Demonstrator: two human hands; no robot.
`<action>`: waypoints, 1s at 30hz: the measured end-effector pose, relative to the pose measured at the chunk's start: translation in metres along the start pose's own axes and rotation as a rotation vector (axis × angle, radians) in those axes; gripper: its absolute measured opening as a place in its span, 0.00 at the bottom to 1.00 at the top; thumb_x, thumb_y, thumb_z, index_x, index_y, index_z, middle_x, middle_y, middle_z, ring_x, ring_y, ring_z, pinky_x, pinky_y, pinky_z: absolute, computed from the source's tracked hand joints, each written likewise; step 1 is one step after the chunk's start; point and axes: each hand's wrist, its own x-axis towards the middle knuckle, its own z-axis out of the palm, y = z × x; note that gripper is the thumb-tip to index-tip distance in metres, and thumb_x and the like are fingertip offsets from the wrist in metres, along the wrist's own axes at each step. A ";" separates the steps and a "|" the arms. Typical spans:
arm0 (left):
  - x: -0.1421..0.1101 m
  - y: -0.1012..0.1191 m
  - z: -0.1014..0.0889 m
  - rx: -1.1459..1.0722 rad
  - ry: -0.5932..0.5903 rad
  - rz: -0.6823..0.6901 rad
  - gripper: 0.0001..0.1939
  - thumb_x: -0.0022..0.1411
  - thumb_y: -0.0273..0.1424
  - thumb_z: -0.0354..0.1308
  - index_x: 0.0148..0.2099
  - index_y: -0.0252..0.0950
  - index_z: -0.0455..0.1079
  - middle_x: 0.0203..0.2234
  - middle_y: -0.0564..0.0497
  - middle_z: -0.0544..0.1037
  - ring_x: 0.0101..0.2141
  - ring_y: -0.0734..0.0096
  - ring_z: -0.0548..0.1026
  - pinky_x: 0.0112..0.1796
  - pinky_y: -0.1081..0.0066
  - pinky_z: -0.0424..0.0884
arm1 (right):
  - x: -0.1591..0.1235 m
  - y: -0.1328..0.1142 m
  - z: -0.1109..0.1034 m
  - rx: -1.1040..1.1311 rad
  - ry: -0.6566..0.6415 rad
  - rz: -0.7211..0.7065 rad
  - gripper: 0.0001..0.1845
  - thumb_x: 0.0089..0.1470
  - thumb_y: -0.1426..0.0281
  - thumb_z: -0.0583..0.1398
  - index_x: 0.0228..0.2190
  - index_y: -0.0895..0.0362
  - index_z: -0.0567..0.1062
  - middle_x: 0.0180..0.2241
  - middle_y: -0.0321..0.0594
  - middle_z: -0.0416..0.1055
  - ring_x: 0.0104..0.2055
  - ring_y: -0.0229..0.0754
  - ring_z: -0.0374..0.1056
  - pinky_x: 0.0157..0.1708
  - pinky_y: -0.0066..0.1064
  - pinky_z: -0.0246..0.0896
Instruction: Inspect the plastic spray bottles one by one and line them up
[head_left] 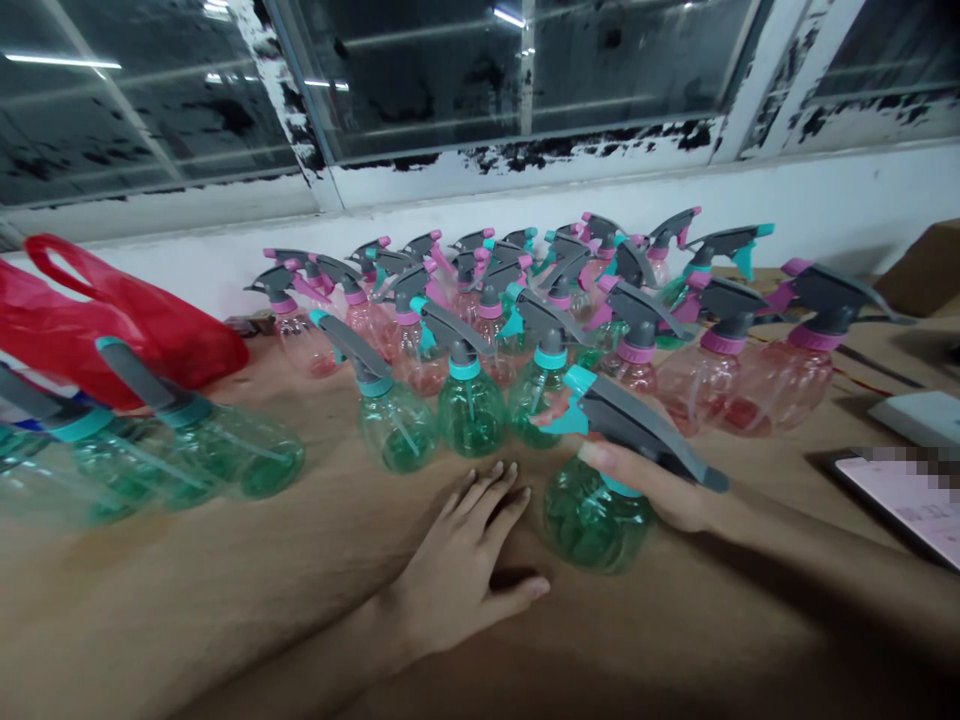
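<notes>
My right hand [660, 475] grips a green spray bottle [596, 515] around its neck, below the grey and turquoise trigger head. The thumb lies across the near side of the neck, and the other fingers are mostly hidden behind it. Left of that bottle, my left hand [476, 560] rests palm down with its fingers spread, holding nothing. Just beyond its fingertips stand a green spray bottle [471, 410] and another green spray bottle [538, 395], both upright with turquoise collars.
Several pink spray bottles [780, 385] and green ones crowd the table [300, 590] toward the wall. More green spray bottles [255, 455] stand at the left, before a red plastic bag [150, 325]. A phone [900, 500] lies at the right, near a cardboard box [922, 270].
</notes>
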 end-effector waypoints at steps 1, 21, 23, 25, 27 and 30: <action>0.000 0.000 0.000 0.001 -0.001 0.001 0.37 0.63 0.52 0.50 0.66 0.33 0.52 0.63 0.42 0.55 0.63 0.53 0.51 0.59 0.54 0.50 | 0.001 0.001 0.000 -0.013 0.003 -0.004 0.09 0.56 0.61 0.58 0.31 0.52 0.71 0.29 0.35 0.69 0.31 0.40 0.66 0.32 0.33 0.61; 0.002 0.001 -0.002 0.010 -0.014 0.009 0.37 0.64 0.51 0.49 0.65 0.29 0.54 0.65 0.39 0.50 0.64 0.52 0.47 0.60 0.53 0.48 | -0.002 -0.001 0.001 0.062 0.057 0.045 0.12 0.54 0.66 0.61 0.41 0.51 0.72 0.37 0.37 0.71 0.38 0.43 0.69 0.39 0.37 0.63; 0.002 0.001 -0.001 0.008 -0.003 0.011 0.37 0.64 0.52 0.50 0.65 0.29 0.54 0.64 0.39 0.51 0.64 0.52 0.47 0.59 0.53 0.49 | -0.003 0.000 0.000 0.059 0.055 0.037 0.12 0.54 0.65 0.61 0.41 0.52 0.72 0.37 0.37 0.71 0.37 0.42 0.68 0.38 0.36 0.63; 0.001 0.001 -0.001 0.005 0.003 0.017 0.37 0.64 0.52 0.50 0.65 0.30 0.54 0.64 0.40 0.52 0.63 0.53 0.47 0.59 0.53 0.50 | -0.003 0.001 0.001 0.054 0.046 0.049 0.13 0.54 0.64 0.61 0.42 0.52 0.72 0.36 0.37 0.71 0.37 0.42 0.68 0.37 0.36 0.63; 0.001 0.001 -0.001 0.004 0.008 0.022 0.37 0.64 0.52 0.49 0.65 0.31 0.53 0.64 0.40 0.52 0.63 0.53 0.48 0.59 0.53 0.50 | -0.003 0.001 0.001 0.050 0.041 0.059 0.13 0.54 0.63 0.61 0.42 0.51 0.71 0.36 0.37 0.70 0.36 0.42 0.67 0.37 0.36 0.63; 0.001 0.001 -0.001 -0.003 0.019 0.023 0.37 0.64 0.51 0.50 0.65 0.32 0.53 0.64 0.40 0.53 0.63 0.53 0.48 0.59 0.53 0.49 | -0.003 0.001 0.001 0.046 0.033 0.063 0.12 0.54 0.63 0.61 0.42 0.50 0.71 0.36 0.37 0.70 0.36 0.42 0.67 0.37 0.36 0.63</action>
